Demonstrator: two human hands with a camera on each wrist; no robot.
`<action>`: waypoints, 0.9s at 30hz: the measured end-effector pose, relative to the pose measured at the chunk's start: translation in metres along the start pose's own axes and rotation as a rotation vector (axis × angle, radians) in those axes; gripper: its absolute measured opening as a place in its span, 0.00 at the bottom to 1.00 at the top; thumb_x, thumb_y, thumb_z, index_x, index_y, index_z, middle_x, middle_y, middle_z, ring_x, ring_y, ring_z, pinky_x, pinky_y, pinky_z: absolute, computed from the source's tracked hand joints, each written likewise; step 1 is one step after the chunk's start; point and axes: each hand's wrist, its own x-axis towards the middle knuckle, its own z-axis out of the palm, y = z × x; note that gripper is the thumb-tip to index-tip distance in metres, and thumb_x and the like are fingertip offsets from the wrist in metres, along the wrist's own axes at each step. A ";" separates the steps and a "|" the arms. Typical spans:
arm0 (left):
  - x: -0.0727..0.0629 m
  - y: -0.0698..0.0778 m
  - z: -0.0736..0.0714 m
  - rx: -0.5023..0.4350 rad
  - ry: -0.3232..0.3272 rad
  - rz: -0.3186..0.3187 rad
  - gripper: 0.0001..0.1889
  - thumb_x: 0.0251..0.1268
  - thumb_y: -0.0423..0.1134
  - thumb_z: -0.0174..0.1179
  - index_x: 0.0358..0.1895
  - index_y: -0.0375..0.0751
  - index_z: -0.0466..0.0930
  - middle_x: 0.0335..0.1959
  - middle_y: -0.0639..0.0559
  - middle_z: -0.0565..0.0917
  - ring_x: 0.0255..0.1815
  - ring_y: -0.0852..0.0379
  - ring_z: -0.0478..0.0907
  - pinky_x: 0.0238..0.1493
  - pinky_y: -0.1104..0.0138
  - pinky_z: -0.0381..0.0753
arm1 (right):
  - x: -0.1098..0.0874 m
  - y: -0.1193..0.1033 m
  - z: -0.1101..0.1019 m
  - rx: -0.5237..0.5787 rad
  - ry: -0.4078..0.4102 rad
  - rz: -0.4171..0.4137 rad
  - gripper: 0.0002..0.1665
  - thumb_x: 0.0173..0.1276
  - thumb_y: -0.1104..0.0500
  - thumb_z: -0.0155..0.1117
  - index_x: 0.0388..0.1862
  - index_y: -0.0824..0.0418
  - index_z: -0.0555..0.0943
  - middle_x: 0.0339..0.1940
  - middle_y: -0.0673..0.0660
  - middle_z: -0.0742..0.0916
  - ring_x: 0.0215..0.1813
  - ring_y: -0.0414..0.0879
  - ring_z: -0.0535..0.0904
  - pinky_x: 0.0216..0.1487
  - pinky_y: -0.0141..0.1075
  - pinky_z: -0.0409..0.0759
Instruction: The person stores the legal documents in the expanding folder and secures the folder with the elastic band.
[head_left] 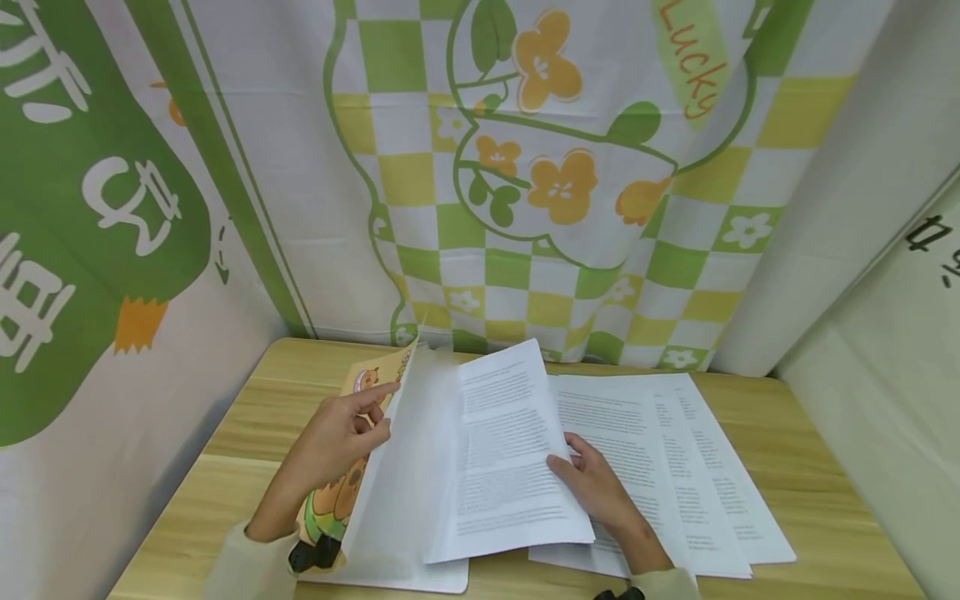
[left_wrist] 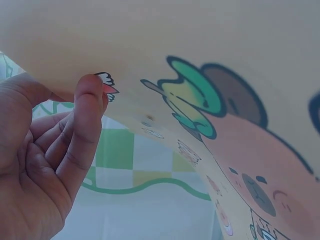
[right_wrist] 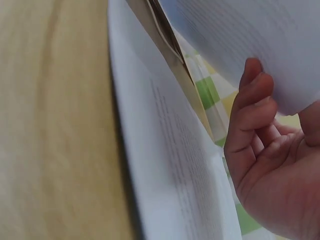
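My left hand (head_left: 337, 437) pinches the edge of the raised cover of a folder (head_left: 345, 500), a yellowish cover printed with cartoon animals. Close up in the left wrist view, the thumb and fingers meet at the edge of that cover (left_wrist: 240, 165). A translucent plastic sleeve (head_left: 401, 475) stands beside the cover, inside the folder. With its thumb in front and fingers behind, my right hand (head_left: 596, 487) grips the right edge of a printed sheet of paper (head_left: 502, 450). This paper is tilted over the folder's right side; whether its left edge is inside the sleeve I cannot tell.
Several printed sheets (head_left: 720, 500) lie fanned out on the wooden table (head_left: 817, 508), right of the folder and partly under the right hand. A patterned curtain (head_left: 525, 275) hangs along the table's back edge, with further cloth (head_left: 217, 350) at the left side.
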 end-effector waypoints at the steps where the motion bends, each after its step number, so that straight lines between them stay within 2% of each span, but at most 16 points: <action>1: 0.000 0.000 0.000 0.001 0.000 0.000 0.25 0.67 0.27 0.61 0.68 0.31 0.76 0.27 0.55 0.78 0.13 0.67 0.65 0.13 0.72 0.62 | 0.000 0.000 0.002 -0.006 0.013 0.001 0.32 0.78 0.55 0.59 0.77 0.61 0.66 0.44 0.62 0.89 0.35 0.58 0.88 0.30 0.47 0.85; 5: 0.000 -0.001 0.001 -0.006 -0.002 0.004 0.25 0.67 0.26 0.61 0.68 0.30 0.76 0.28 0.55 0.78 0.13 0.67 0.66 0.13 0.72 0.62 | -0.001 0.000 0.007 -0.027 0.024 -0.005 0.31 0.78 0.55 0.59 0.77 0.60 0.67 0.44 0.63 0.88 0.34 0.57 0.88 0.29 0.47 0.85; 14: 0.001 0.000 0.001 0.005 0.006 0.010 0.25 0.67 0.26 0.60 0.68 0.30 0.76 0.27 0.55 0.78 0.12 0.67 0.65 0.13 0.72 0.62 | -0.005 0.000 0.024 -0.033 -0.036 -0.050 0.36 0.80 0.56 0.58 0.80 0.62 0.59 0.45 0.65 0.87 0.34 0.56 0.88 0.30 0.46 0.85; 20: 0.000 0.001 0.000 0.016 0.014 0.005 0.25 0.67 0.26 0.61 0.68 0.31 0.77 0.27 0.56 0.78 0.12 0.66 0.68 0.12 0.72 0.62 | -0.008 -0.002 0.032 -0.082 -0.039 -0.055 0.35 0.79 0.55 0.59 0.79 0.61 0.60 0.44 0.62 0.87 0.34 0.53 0.87 0.30 0.46 0.85; 27: 0.000 0.001 0.000 0.002 0.016 0.009 0.25 0.66 0.26 0.60 0.68 0.30 0.76 0.27 0.56 0.79 0.12 0.63 0.72 0.11 0.72 0.63 | -0.013 -0.004 0.039 -0.113 -0.084 -0.074 0.30 0.78 0.56 0.58 0.75 0.60 0.65 0.43 0.61 0.88 0.32 0.53 0.87 0.29 0.46 0.84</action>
